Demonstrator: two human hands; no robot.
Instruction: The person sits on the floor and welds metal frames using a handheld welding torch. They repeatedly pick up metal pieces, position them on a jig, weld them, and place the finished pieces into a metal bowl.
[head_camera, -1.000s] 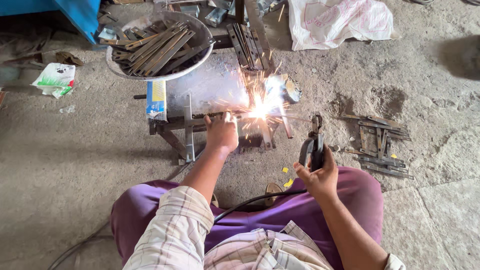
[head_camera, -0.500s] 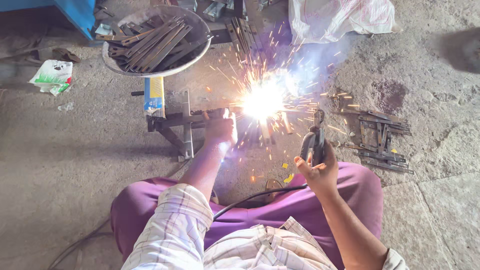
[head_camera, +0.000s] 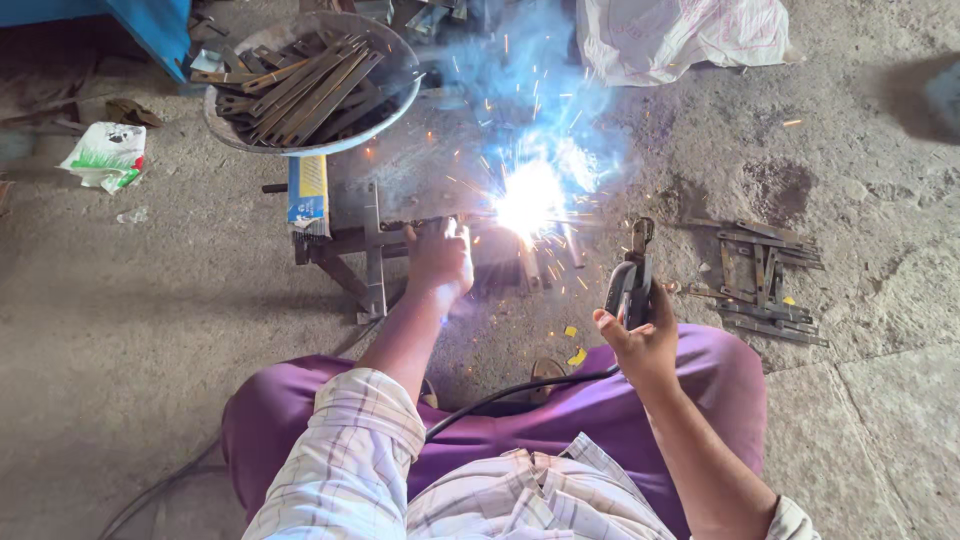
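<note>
My left hand rests on a metal piece at the front edge of a low steel work stand. Just right of it a bright welding arc throws sparks and blue smoke. My right hand grips a black electrode holder that points up toward the arc. A black cable runs from the holder across my lap.
A round metal basin full of flat steel strips sits behind the stand. A blue and yellow box leans on the stand's left side. Several flat steel pieces lie on the concrete floor at right. A white sack lies far right.
The arc has grown brighter and more smoke rises from it. Both hands stay in nearly the same place.
</note>
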